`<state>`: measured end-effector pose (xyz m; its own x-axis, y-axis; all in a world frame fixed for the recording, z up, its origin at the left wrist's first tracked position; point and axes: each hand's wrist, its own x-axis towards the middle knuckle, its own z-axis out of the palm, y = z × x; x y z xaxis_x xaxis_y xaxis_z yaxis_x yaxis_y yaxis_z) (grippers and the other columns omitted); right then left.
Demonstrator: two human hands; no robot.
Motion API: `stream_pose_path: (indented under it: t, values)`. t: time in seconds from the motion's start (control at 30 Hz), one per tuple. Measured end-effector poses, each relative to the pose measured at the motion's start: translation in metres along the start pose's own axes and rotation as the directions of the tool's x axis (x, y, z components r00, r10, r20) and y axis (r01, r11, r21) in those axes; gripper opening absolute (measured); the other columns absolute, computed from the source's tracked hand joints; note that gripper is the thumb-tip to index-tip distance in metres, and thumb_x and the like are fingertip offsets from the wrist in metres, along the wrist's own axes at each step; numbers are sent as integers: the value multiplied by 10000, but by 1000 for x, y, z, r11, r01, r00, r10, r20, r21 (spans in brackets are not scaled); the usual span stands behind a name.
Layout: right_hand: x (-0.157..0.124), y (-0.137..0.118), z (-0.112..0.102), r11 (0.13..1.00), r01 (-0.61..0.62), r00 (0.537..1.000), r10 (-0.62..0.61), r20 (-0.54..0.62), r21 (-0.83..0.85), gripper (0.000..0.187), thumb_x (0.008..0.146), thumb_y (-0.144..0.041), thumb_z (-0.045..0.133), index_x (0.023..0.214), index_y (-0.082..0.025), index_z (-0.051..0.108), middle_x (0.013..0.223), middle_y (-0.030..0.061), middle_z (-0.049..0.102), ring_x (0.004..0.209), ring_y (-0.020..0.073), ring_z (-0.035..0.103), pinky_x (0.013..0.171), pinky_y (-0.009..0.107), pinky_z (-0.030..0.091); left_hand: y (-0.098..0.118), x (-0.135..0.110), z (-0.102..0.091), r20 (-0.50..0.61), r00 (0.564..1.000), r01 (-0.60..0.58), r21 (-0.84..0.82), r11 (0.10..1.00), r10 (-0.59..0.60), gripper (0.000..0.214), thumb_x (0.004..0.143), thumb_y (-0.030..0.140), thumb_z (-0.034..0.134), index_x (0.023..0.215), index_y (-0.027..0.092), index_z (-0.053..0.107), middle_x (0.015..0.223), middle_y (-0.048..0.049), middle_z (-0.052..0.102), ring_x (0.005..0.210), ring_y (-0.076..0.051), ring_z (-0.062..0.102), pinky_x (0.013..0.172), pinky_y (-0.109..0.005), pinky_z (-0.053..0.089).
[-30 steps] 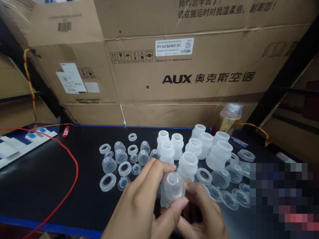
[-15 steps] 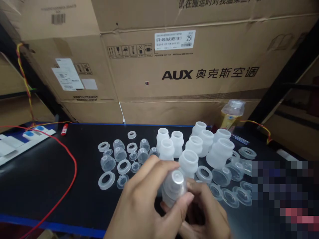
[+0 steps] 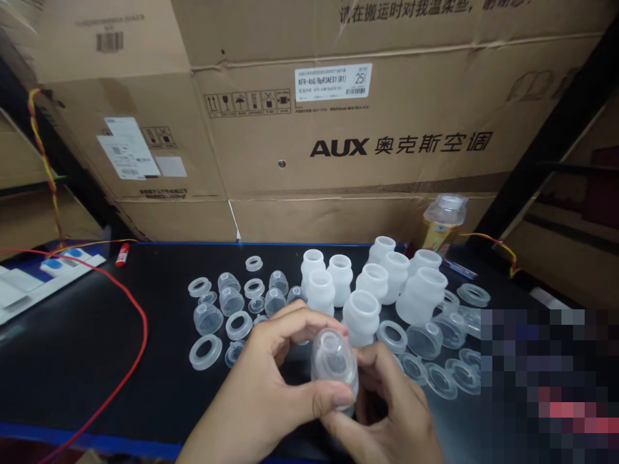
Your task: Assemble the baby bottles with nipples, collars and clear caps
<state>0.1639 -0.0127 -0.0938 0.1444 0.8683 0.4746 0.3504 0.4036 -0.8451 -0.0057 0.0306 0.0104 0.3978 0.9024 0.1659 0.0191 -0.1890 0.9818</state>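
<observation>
Both hands are around a small translucent bottle with a clear domed cap (image 3: 334, 354) at the lower middle. My left hand (image 3: 273, 370) grips the cap from the left, index finger over its far side and thumb across its near side. Lower on the right, my right hand (image 3: 394, 399) is closed around the bottle's lower part, most of which the fingers hide. Just beyond stands an open white bottle (image 3: 361, 317). Several more such bottles (image 3: 422, 296) are grouped behind it.
Left of the bottles lie clear domed caps (image 3: 207, 318), translucent rings (image 3: 206, 352) and small discs. More rings (image 3: 391, 336), caps (image 3: 424, 340) and flat discs (image 3: 441, 380) lie to the right. A red cable (image 3: 138, 309) crosses the left side. Cardboard boxes (image 3: 261, 167) stand behind.
My left thumb and fingers have shifted on the domed cap, which now shows more fully. The held bottle has moved slightly left, and the whole view has shifted a little.
</observation>
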Motion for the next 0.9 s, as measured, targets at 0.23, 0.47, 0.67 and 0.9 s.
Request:
stream_pose_path:
  t: [0.23,0.47,0.67,0.9]
  values:
    - [3,2,3,997,10,999,-13,44,73,224,855,-223,757,999,-296,602,698,-102,667,484,106,460,476,244,301,17,-10,20,-175,983,18,399,917,57,275,783,179,833,1031,296,853,992,-1,764,966,-253,754,905,-380,582]
    - [7,2,4,990,138,990,-137,6,-32,225,884,-278,761,1020,-279,582,668,-110,572,461,111,500,453,241,291,22,-16,15,-70,995,-37,427,903,74,357,891,225,791,1202,387,857,1231,8,868,1201,-284,813,1082,-423,623]
    - [10,2,10,981,185,980,-188,-59,-48,227,867,-315,725,991,-290,537,748,-70,668,530,140,602,506,241,382,-4,-17,38,-254,959,-59,263,963,128,405,957,398,818,1362,406,803,1430,-24,801,1383,-305,750,1120,-445,640]
    - [12,3,16,975,220,969,-222,-108,-34,281,795,-279,730,957,-303,501,672,-127,437,451,95,332,430,236,207,-24,-19,58,-554,818,-47,197,979,151,332,821,261,942,1121,336,823,1116,4,797,1073,-227,810,859,-268,693]
